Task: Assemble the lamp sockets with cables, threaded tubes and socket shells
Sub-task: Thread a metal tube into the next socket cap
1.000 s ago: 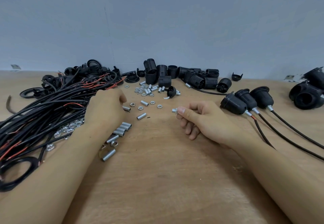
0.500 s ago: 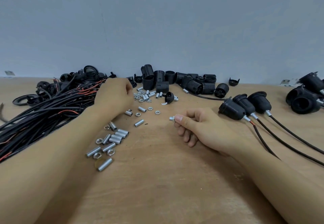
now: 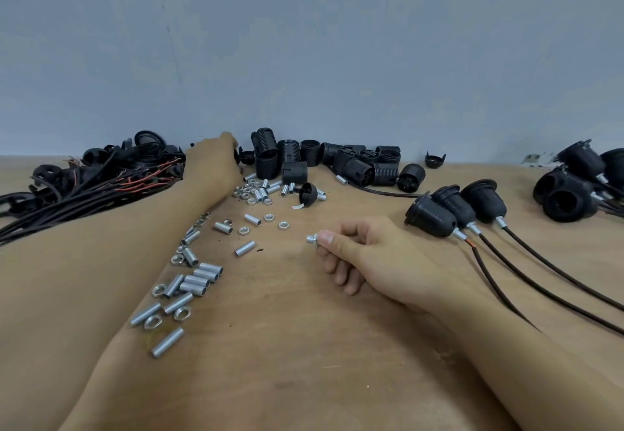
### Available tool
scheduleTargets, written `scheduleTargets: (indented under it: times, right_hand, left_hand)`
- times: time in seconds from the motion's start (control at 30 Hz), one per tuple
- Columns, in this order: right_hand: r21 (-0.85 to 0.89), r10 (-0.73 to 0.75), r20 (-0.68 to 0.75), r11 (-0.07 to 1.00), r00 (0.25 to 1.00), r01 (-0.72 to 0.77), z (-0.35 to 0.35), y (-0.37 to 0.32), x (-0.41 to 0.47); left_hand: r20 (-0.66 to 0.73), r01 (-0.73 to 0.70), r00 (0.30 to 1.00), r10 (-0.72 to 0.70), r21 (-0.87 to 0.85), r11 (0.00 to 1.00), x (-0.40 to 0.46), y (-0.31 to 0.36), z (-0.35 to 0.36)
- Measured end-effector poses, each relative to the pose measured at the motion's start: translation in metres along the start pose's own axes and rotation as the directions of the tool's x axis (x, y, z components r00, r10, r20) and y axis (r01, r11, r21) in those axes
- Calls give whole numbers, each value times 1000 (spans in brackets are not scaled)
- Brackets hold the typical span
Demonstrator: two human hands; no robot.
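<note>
The right hand [image 3: 368,255] rests on the table [image 3: 304,363], thumb and forefinger pinching one short threaded tube [image 3: 312,238] with a nut on it; its other three fingers are curled under. The left hand [image 3: 212,163] reaches to the far edge of the table, between the cable bundle [image 3: 84,190] and the loose shells [image 3: 337,160]; its fingers are hidden behind it, so whether it grips anything cannot be told. Three finished sockets [image 3: 456,206] lie side by side just right of the right hand, each with a silver tube at its neck and one black cable trailing toward the near right. A further heap of black sockets [image 3: 580,187] sits at the far right, too tangled to count. Roughly a dozen loose shells stand or lie along the wall. One cap [image 3: 308,193] lies alone before them, another [image 3: 435,159] sits by the wall. Tubes [image 3: 199,278] and nuts [image 3: 252,190] are scattered beside the left forearm, more than twenty of each kind together
</note>
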State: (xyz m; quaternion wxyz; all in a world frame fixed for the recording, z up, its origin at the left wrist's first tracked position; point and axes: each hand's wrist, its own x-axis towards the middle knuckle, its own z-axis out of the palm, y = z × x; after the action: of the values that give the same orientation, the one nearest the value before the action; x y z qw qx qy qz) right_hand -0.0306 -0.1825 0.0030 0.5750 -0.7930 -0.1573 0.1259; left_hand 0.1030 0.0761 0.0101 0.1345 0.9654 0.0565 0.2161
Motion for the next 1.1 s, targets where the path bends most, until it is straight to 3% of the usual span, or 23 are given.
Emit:
scheduleTargets:
  times: [0.13, 0.2, 0.23, 0.3, 0.37, 0.4, 0.47, 0.57, 0.93, 1.1]
  right_hand:
    - [42, -20, -28, 999, 999, 21, -1, 1, 0]
    - [55, -47, -97, 997, 994, 52, -3, -1, -2]
    - [56, -65, -146, 996, 987, 74, -6, -3, -2]
    - [55, -108, -243, 991, 964, 125, -12, -6, -4]
    - [62, -147, -306, 983, 941, 174, -17, -9, -6]
    - [78, -161, -322, 977, 933, 196, -19, -9, -6]
    - [107, -182, -325, 968, 928, 227, -19, -9, -8]
    - [76, -227, -285, 963, 931, 258, -12, -7, -8]
    - [38, -285, -210, 954, 935, 299, -13, -1, -4]
    - [39, -282, -201, 955, 938, 295, -12, 1, -4]
  left_hand:
    - [-146, 39, 985, -90, -324, 945, -18, 19, -22]
    - [-154, 68, 970, -188, -570, 819, -36, 39, -39]
    - [-115, 89, 964, -239, -709, 700, -50, 51, -45]
    - [40, 132, 962, -271, -935, 328, -88, 74, -52]
    - [226, 226, 958, -177, -974, -17, -127, 88, -48]
    - [306, 293, 945, -114, -948, -123, -143, 90, -45]
    - [412, 397, 911, -19, -889, -228, -165, 89, -39]
    - [446, 437, 894, 34, -855, -281, -171, 82, -36]
    - [453, 452, 890, 43, -869, -199, -162, 83, -28]
    - [465, 459, 884, 46, -846, -270, -161, 79, -30]
